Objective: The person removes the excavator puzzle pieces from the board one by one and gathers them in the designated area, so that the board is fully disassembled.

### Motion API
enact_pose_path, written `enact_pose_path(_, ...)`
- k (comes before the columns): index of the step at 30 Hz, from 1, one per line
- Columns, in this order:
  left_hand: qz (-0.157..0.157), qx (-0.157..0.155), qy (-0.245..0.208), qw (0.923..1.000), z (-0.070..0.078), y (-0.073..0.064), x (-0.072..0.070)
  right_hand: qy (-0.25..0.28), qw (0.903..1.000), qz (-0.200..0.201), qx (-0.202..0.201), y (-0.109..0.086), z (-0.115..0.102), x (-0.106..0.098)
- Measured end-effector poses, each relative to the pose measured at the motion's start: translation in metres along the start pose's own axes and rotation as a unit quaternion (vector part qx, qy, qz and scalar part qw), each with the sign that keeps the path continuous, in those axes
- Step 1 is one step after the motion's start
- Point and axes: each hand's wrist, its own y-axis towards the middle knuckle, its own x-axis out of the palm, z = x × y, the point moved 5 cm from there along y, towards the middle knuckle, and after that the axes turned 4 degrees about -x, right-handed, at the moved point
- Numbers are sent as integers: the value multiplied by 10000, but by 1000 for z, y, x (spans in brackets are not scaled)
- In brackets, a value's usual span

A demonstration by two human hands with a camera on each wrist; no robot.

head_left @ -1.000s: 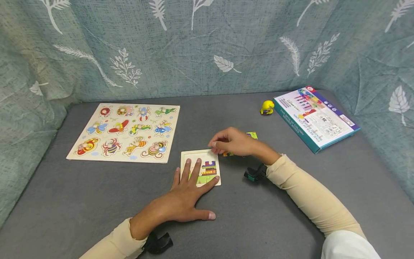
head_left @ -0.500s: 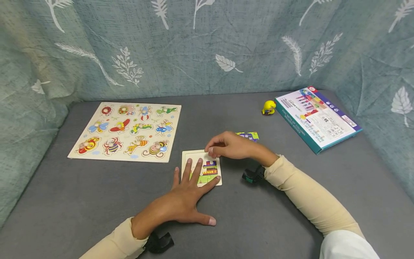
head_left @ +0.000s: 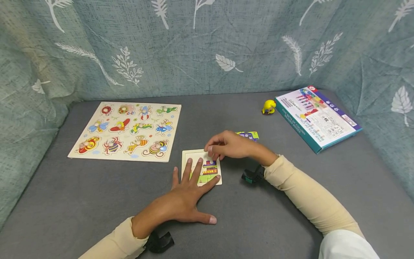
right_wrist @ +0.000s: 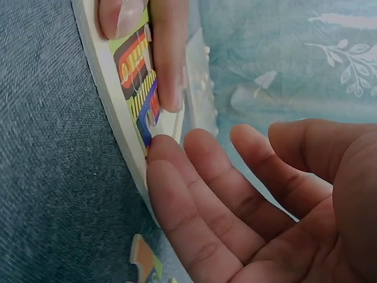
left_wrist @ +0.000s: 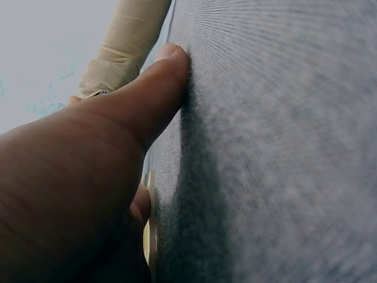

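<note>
A small wooden jigsaw board (head_left: 194, 154) lies mid-table, with joined puzzle pieces (head_left: 211, 169) of a red, purple and green picture along its lower right. My left hand (head_left: 185, 203) rests on the board with fingers spread, its thumb out over the table, and covers the lower left of the picture. Over the upper right corner is my right hand (head_left: 231, 144). In the right wrist view its fingers (right_wrist: 177, 194) are loosely bent, with fingertips at the board's edge, and no piece shows between thumb and fingers. Green-and-purple loose puzzle pieces (head_left: 252, 136) lie partly hidden behind the right hand.
A large wooden insect puzzle board (head_left: 127, 133) lies at the back left. At the back right a yellow toy figure (head_left: 268, 107) sits beside a flat teal-edged box (head_left: 318, 118). A leaf-printed curtain (head_left: 181, 54) hangs behind the table.
My right hand has shifted slightly left over the board's upper right corner, then barely moved. More of the loose pieces' purple part shows behind it. The left hand stays on the board.
</note>
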Motion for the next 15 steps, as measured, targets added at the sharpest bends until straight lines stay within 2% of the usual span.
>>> enact_pose_path(5, -14, -9, 14, 10000, 0, 0, -1, 239, 9997, 61, -94, 1, 1, -1)
enact_pose_path(10, -31, -12, 12, 10000, 0, 0, 0, 69, 9994, 71, -337, 3, -1, 0)
enact_pose_path(15, 7, 32, 11, 10000, 0, 0, -1, -58, 9990, -136, -427, 4, -2, 2)
